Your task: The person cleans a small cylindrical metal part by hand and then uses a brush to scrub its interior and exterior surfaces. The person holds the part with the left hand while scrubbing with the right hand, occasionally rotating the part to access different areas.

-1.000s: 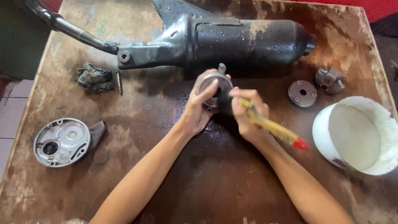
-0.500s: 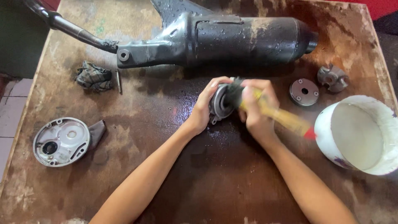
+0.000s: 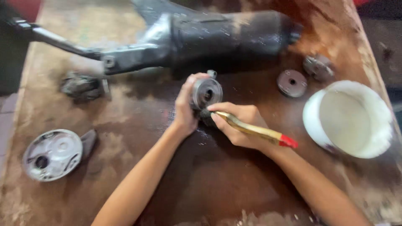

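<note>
Left hand [image 3: 186, 109] on round metal part [image 3: 206, 93], white bucket [image 3: 312, 117] right.

The left hand [image 3: 186, 106] grips a round grey metal part [image 3: 206, 93], tilted on edge above a stained brown table [image 3: 138, 125]. The right hand [image 3: 238, 125] holds a paintbrush [image 3: 255, 130] with a yellow handle and red tip, its bristle end at the lower side of the part. A long black exhaust pipe [image 3: 209, 37] lies behind. A white bucket [image 3: 349, 119] stands to the right, a small disc [image 3: 292, 83] near it, and a round silver cover [image 3: 52, 154] lies at the left.
</note>
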